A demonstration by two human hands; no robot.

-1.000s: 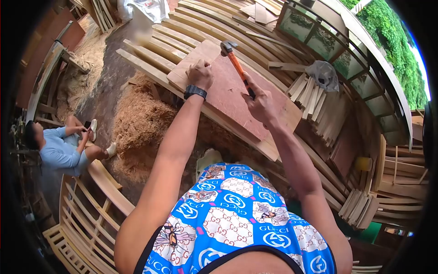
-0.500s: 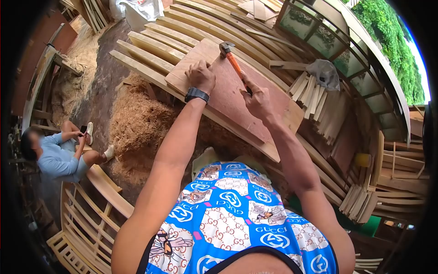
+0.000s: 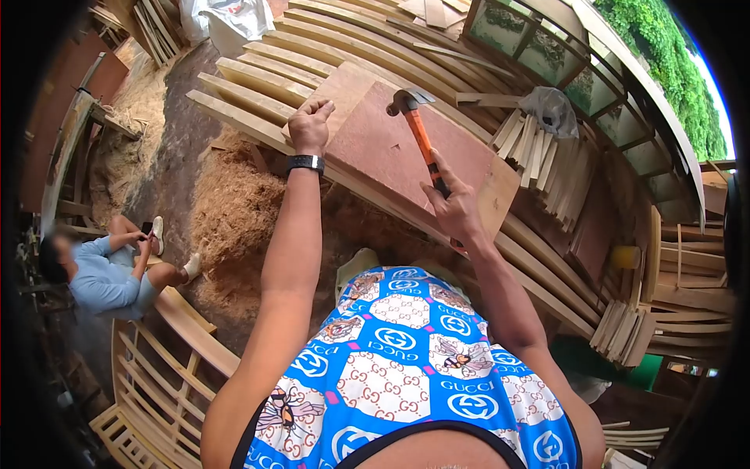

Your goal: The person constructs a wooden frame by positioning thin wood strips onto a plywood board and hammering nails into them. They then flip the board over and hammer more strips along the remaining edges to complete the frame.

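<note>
Holding a hammer (image 3: 422,137) by its handle, the right hand (image 3: 455,205) has its fingers wrapped around it. The hammer is over a reddish panel (image 3: 367,156). The left hand (image 3: 310,129) is near the panel's pale end, its fingers curled together; whether they pinch something small, one cannot tell. Beyond are wooden slats (image 3: 262,80), a seated person (image 3: 109,273) and, farthest, green plants (image 3: 656,55).
</note>
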